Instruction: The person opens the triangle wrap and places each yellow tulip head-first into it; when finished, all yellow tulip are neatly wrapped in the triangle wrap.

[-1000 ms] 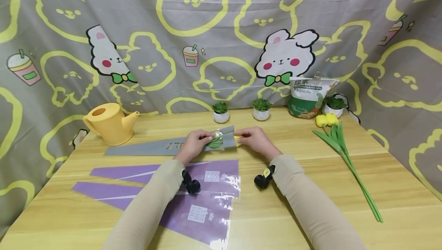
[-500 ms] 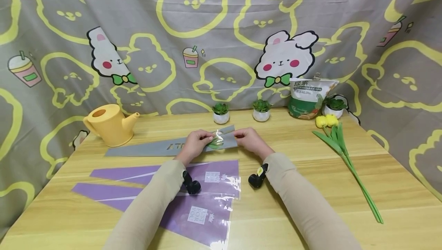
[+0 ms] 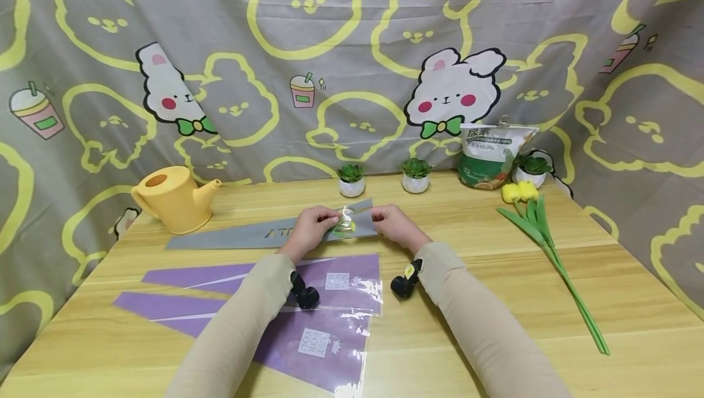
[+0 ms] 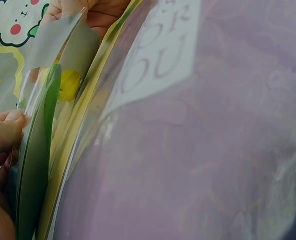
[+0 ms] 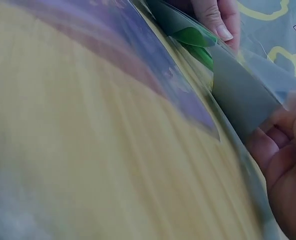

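A grey flower sleeve (image 3: 220, 237) with a clear window and cut-out letters lies across the table's middle. My left hand (image 3: 310, 233) pinches its far edge beside the window. At the sleeve's wide right end, my right hand (image 3: 398, 225) holds the edge with curled fingers, partly hidden by the sleeve. A yellow tulip (image 4: 69, 85) with green leaves (image 4: 51, 100) is inside the sleeve, and its head shows through the clear part in the left wrist view. In the right wrist view only green leaf (image 5: 195, 42) shows in the sleeve.
Two purple flower sleeves (image 3: 352, 297) lie nearer, under my left forearm. Yellow tulips (image 3: 519, 191) with long stems lie at right. A yellow watering can (image 3: 176, 202) stands at left. Small potted succulents (image 3: 351, 181) and a white-green bag (image 3: 486, 162) line the back by the curtain.
The yellow tulip head has gone left, from the sleeve's right end into its window area. My right hand has shifted slightly left with it; my left hand has stayed in place.
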{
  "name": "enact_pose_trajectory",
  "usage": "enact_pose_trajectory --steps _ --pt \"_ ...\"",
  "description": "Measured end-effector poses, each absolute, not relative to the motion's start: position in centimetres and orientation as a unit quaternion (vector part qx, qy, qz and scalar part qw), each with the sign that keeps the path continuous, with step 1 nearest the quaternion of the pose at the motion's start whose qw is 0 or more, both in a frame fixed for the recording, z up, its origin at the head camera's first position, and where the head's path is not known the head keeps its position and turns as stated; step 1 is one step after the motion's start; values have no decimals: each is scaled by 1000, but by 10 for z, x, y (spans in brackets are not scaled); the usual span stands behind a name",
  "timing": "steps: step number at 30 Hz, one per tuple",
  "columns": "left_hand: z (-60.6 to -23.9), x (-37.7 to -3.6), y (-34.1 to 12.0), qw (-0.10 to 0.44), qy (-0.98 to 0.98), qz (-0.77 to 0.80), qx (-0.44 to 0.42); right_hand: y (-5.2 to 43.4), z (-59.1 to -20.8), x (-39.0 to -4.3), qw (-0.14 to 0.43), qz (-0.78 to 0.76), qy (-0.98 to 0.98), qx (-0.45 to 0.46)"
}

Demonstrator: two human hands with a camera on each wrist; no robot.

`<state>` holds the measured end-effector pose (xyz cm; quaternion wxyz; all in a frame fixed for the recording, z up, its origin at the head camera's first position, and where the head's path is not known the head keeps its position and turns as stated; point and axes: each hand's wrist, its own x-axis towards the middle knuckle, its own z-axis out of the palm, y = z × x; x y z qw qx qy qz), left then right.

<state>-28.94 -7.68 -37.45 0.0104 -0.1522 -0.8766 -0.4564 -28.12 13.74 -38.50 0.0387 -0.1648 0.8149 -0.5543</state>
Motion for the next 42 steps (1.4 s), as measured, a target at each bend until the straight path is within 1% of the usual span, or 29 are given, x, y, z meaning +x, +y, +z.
enact_pose_trajectory --steps 5,10,16,20,24,29,31,36,42 --pt "-375 -289 -78 11 -874 -462 -148 139 -383 -279 44 -568 811 -132" --pt "-373 -289 -79 10 -877 -457 -147 155 -377 -273 48 -591 799 -99" --pt "-371 -291 -80 -7 -887 -436 -154 194 -364 -256 65 -605 790 -68" --pt "-364 -290 -81 -40 -882 -447 -145 230 -355 -243 53 -553 828 -82" --pt "-348 -288 -85 -66 -873 -460 -147 265 -346 -225 38 -501 860 -86" --pt "-329 -284 -91 -55 -861 -473 -181 303 -335 -196 32 -494 868 -48" --pt "-325 -280 -92 -61 -855 -474 -199 318 -333 -185 28 -492 869 -38" --pt "-322 -261 -97 -101 -856 -435 -260 350 -334 -162 17 -467 884 -9" --pt "-330 -240 -102 -140 -859 -333 -364 375 -339 -140 15 -393 919 4"
